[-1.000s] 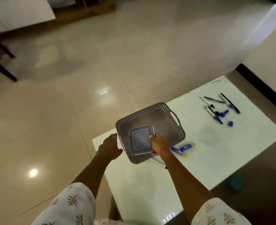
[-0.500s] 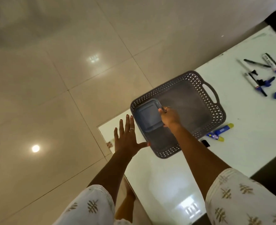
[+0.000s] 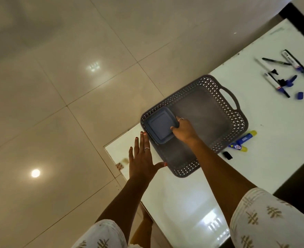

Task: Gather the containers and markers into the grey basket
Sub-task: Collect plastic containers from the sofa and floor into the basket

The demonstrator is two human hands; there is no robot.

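In the head view, the only view given, a square blue-grey container (image 3: 161,126) is being set into the far left corner of the grey basket (image 3: 237,120), which is resting on the white table (image 3: 281,140) close to its left edge. The container is being gripped at its near right corner by the right hand (image 3: 184,130), with the thumb on the near edge and the fingers curled over the side, so that hand is being kept closed around the container. The left hand (image 3: 142,160) is being held flat and wide, fingers straight, empty, just beside the basket's left wall; the thumb tip appears to be touching the rim, as though the basket is being steadied. The step in hand is judged to be the placing of a container, and it looks nearly complete, though whether the container is fully seated on the basket floor cannot be told. Much of the task is being left undone: two blue and yellow markers (image 3: 242,141) are lying just beside the basket's near right wall, a small black cap (image 3: 227,155) is lying near them, and a scatter of pens and markers (image 3: 283,72) with a loose blue cap (image 3: 300,95) is lying well apart at the far right. The next move is judged to call for the container being released and the right hand being carried to the nearest markers.
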